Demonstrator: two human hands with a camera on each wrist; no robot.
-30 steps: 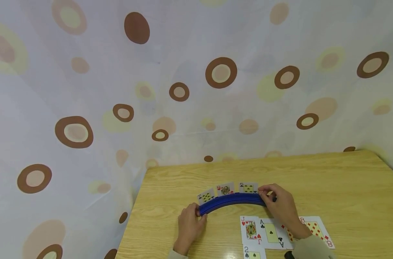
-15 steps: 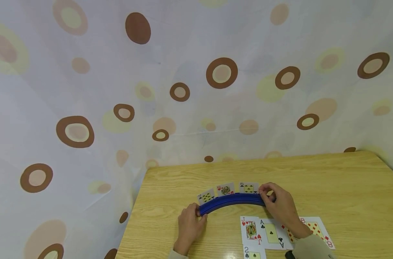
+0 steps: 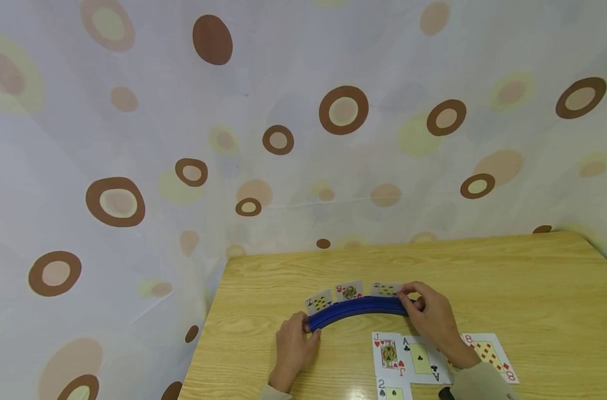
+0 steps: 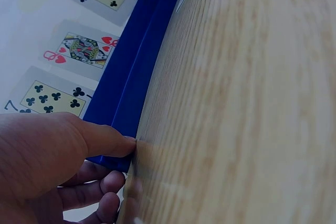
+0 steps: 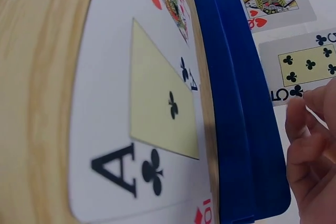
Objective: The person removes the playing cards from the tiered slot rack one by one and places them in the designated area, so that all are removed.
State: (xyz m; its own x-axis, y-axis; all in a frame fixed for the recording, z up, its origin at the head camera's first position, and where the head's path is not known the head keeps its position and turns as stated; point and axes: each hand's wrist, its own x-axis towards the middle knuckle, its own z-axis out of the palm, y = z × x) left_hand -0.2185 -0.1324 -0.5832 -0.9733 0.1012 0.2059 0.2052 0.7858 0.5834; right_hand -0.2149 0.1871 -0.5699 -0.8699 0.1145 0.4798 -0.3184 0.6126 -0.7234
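A curved blue playing-card holder (image 3: 358, 306) stands on the wooden table. My left hand (image 3: 294, 345) grips its left end, the thumb on the near face and fingers curled behind. At its right end, my right hand (image 3: 434, 318) pinches the lower right corner of the five of clubs (image 5: 307, 62) between thumb and forefinger. The queen of hearts (image 4: 81, 50) stands upright in the middle of the holder. Beside it, at the left, the seven of clubs (image 4: 51, 97) leans outward. The right wrist view shows the five of clubs close to the holder's edge; its bottom edge's seating cannot be told.
Face-up cards lie in front of the holder: a jack of hearts (image 3: 387, 358), an ace of clubs (image 3: 419, 358), an eight of diamonds (image 3: 491, 355) and a two of spades (image 3: 393, 393). My right forearm covers a ten of diamonds (image 5: 206, 214). A spotted cloth (image 3: 303, 166) hangs behind the table (image 3: 248, 316).
The five of clubs has shifted slightly right and tilted back, held in my right fingers. My left hand and the holder stay in place.
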